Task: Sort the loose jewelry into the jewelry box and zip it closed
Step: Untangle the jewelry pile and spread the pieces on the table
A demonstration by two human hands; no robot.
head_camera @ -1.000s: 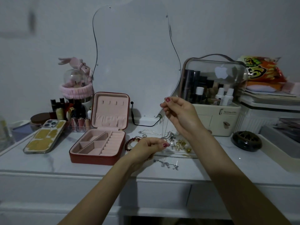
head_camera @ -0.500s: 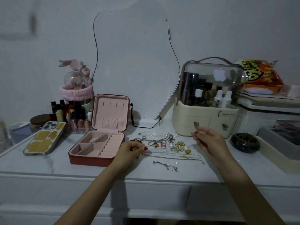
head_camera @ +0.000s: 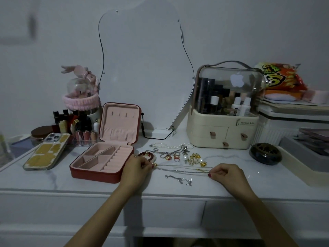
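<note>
A red jewelry box (head_camera: 94, 173) with a pink lining stands open on the white table, its lid upright. Right of it lies loose jewelry: a red bead bracelet (head_camera: 148, 155), a pearl strand (head_camera: 167, 145), rings and gold earrings (head_camera: 193, 158), a silver charm bracelet (head_camera: 179, 179) and a thin chain necklace (head_camera: 183, 169). My left hand (head_camera: 136, 168) pinches the necklace's left end beside the box. My right hand (head_camera: 225, 172) pinches its right end, so the chain lies stretched on the table between them.
A phone (head_camera: 47, 151) lies left of the box, with lipsticks and bottles (head_camera: 74, 125) behind it. A cream cosmetics organiser (head_camera: 224, 132) stands at the back right, a dark round dish (head_camera: 265, 154) beside it. A wavy mirror (head_camera: 146, 68) leans on the wall.
Both hands came down from holding the necklace hanging in the air. The right hand dropped and moved right, and the chain now lies flat, stretched across the table.
</note>
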